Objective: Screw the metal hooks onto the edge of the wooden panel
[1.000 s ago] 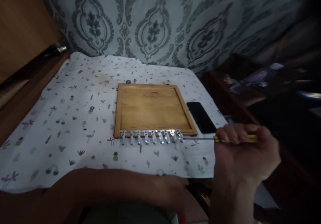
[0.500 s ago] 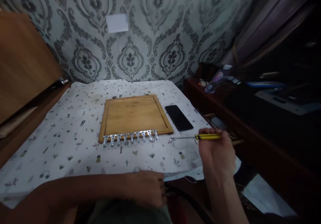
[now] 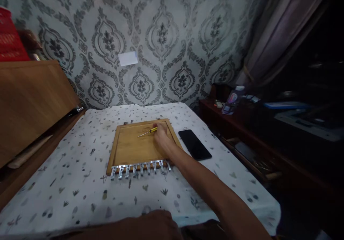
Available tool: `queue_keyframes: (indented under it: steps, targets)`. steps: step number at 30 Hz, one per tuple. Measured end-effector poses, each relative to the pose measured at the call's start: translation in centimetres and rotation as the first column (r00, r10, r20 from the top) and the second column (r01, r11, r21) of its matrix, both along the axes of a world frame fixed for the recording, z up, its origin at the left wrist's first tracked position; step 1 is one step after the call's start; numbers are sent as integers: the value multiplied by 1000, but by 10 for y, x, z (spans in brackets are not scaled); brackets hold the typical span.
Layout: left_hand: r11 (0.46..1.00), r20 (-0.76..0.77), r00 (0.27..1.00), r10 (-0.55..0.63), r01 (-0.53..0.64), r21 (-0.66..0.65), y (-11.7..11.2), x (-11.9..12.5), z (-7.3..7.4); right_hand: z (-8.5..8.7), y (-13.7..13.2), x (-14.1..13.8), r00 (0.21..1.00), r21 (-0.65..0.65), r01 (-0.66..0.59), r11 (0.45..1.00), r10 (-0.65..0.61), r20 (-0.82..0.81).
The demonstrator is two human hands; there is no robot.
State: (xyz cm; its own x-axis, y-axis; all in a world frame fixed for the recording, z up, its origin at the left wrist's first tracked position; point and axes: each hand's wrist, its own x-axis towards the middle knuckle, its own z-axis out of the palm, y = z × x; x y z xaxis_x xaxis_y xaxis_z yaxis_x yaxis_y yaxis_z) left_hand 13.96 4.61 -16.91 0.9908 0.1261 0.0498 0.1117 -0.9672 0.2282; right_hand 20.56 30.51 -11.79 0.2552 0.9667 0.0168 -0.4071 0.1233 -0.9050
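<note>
A shallow wooden tray lies on a white patterned cloth. A strip of several metal hooks runs along its near edge. My right hand reaches far forward over the tray, fingers closed on the yellow handle of a small screwdriver. Its thin shaft points left, low over the tray's far part. My left hand rests at the table's near edge, knuckles up, fingers hidden.
A black phone lies face up just right of the tray. A wooden panel stands at the left. A dark shelf with a bottle and clutter fills the right. Patterned wallpaper with a white card is behind.
My right hand has carried the screwdriver from the table's right edge forward and left to over the tray's far part. The view has tilted up. The left hand stays at the near edge.
</note>
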Motion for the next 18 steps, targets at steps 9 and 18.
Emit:
queue_keyframes:
  steps: [9,18]
  targets:
    - [997,26,999,-39,40,-73,-5,6,-7,5,-33,57,836,99,-58,993,-6,548]
    - [977,38,992,-118,123,-172,-11,23,35,-11,-119,198,374,62,151,987,-115,920]
